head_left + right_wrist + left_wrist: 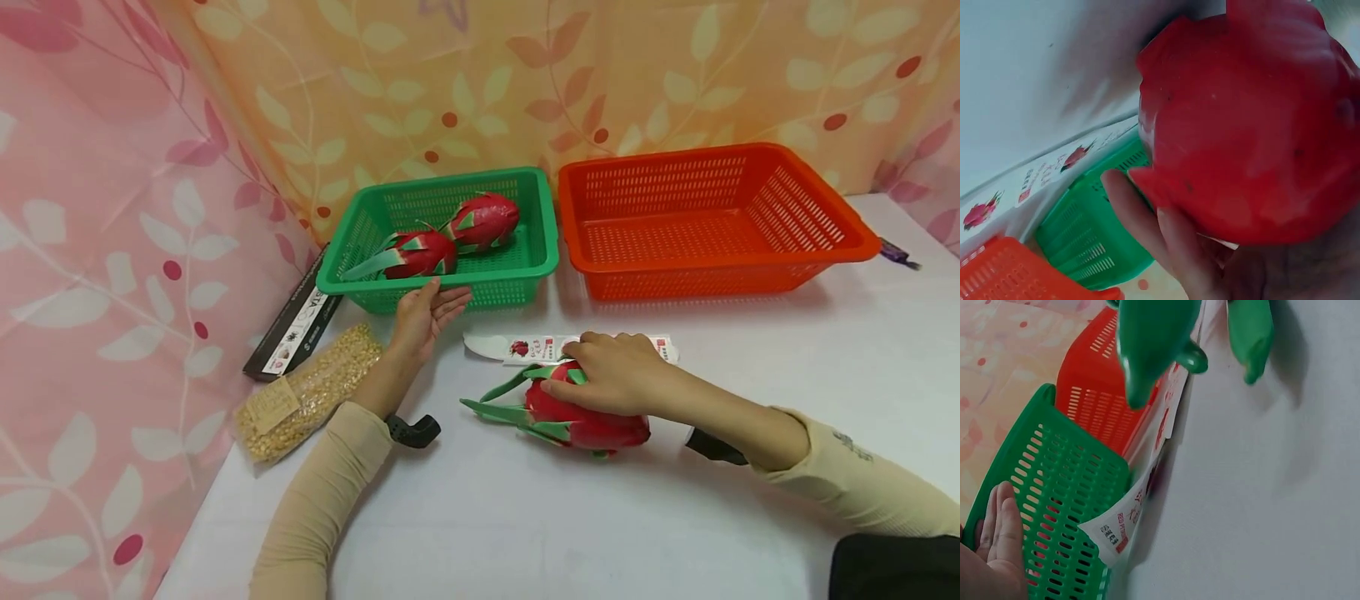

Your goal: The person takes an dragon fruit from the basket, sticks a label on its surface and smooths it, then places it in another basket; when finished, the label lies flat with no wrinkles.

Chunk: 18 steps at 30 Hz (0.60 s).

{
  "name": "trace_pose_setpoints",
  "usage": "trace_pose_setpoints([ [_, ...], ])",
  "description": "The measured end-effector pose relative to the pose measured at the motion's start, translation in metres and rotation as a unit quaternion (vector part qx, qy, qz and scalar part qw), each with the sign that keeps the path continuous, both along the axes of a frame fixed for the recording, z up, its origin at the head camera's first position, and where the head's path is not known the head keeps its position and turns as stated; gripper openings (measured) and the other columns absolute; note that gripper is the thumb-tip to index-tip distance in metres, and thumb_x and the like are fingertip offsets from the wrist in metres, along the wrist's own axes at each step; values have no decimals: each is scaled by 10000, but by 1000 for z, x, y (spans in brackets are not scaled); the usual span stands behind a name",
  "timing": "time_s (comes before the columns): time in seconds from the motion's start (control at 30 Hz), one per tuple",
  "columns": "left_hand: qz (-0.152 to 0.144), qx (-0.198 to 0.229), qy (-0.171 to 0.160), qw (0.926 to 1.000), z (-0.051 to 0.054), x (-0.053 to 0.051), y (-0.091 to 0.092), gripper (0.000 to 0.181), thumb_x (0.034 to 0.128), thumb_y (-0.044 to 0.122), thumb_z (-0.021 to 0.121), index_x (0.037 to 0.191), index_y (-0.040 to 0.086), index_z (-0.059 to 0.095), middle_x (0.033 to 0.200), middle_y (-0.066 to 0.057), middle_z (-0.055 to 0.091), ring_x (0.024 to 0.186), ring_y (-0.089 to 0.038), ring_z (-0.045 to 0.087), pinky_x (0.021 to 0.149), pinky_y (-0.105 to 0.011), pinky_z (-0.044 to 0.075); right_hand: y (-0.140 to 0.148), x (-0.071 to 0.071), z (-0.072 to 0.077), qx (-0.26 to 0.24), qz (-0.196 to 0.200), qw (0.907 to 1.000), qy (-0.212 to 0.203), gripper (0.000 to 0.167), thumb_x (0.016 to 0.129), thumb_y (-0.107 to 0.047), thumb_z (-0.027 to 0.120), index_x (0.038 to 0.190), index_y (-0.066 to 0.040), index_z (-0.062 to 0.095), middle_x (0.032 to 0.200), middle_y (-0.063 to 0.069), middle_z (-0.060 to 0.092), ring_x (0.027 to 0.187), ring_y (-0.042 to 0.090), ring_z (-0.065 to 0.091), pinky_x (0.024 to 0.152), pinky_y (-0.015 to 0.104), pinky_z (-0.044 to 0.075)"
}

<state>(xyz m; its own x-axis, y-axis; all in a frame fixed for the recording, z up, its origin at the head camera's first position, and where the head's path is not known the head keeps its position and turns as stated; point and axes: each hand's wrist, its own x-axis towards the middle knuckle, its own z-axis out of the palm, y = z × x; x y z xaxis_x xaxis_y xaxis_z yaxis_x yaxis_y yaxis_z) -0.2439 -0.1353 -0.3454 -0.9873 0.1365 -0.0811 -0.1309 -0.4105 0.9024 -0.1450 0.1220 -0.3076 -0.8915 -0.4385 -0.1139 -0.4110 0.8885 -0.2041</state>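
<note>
My right hand (618, 375) grips a large red dragon fruit (551, 408) with long green leaf tips pointing left, low over the white table. In the right wrist view, the fruit's red skin (1241, 125) fills much of the picture, with fingers curled against its side. At the front wall of the green basket (510, 292), my left hand (429, 317) touches the rim, its fingers fairly straight. Two more dragon fruits, one at the left (423, 254) and one behind it (486, 221), lie inside that basket. The left wrist view shows straight fingers (1007, 534) beside the basket's slotted wall.
An orange-red basket (697, 283) stands right of the green one. A white printed packaging strip (536, 348) lies behind the held fruit. At the left are a bag of yellow kernels (330, 375) and a long black box (300, 325). A patterned curtain (480, 83) hangs behind.
</note>
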Motion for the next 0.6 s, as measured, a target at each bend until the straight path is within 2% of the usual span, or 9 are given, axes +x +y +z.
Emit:
trace_pose_setpoints([
  [0.1, -94, -226, -104, 9996, 0, 0, 0, 329, 996, 256, 391, 1051, -48, 501, 820, -51, 711, 772, -135, 695, 725, -231, 551, 1, -1, 0, 48, 37, 10000, -18, 582, 821, -590, 498, 1154, -126, 610, 969, 30, 631, 787, 167, 587, 558, 328, 420],
  [0.2, -223, -466, -119, 9986, 0, 1, 0, 404, 991, 261, 404, 1155, -105, 449, 812, -31, 707, 750, -125, 692, 701, -225, 554, 4, -3, 2, -54, 76, 9999, -75, 590, 820, -616, 492, 1157, -147, 612, 969, 10, 642, 818, 168, 595, 546, 326, 426],
  [0.33, -525, -845, -62, 9950, 1, 0, 3, 463, 979, 217, 441, 1244, -159, 389, 805, -2, 705, 753, -105, 686, 693, -210, 551, 8, -6, 7, -199, 94, 9996, -199, 597, 837, -630, 467, 1184, -166, 609, 991, 11, 653, 872, 189, 605, 554, 344, 461],
  [0.43, -913, -1161, -13, 9890, 0, -1, 6, 438, 973, 156, 442, 1256, -172, 379, 801, 16, 700, 771, -91, 680, 700, -197, 545, 10, -9, 8, -235, 136, 9991, -326, 617, 842, -630, 465, 1211, -154, 598, 997, 25, 655, 872, 194, 603, 558, 340, 471],
  [0.53, -1337, -1459, 76, 9802, -3, 0, 10, 414, 968, 107, 432, 1258, -182, 370, 803, 24, 691, 780, -92, 675, 705, -193, 541, 10, -12, 7, -238, 162, 9986, -438, 627, 837, -628, 476, 1215, -143, 597, 975, 22, 656, 839, 175, 595, 534, 310, 460],
  [0.6, -1502, -1697, 170, 9738, -5, -1, 12, 401, 964, 97, 441, 1245, -184, 385, 808, 22, 687, 778, -95, 674, 715, -203, 543, 11, -13, 7, -224, 171, 9985, -472, 629, 833, -633, 479, 1213, -146, 598, 968, 21, 657, 830, 168, 592, 529, 299, 453],
])
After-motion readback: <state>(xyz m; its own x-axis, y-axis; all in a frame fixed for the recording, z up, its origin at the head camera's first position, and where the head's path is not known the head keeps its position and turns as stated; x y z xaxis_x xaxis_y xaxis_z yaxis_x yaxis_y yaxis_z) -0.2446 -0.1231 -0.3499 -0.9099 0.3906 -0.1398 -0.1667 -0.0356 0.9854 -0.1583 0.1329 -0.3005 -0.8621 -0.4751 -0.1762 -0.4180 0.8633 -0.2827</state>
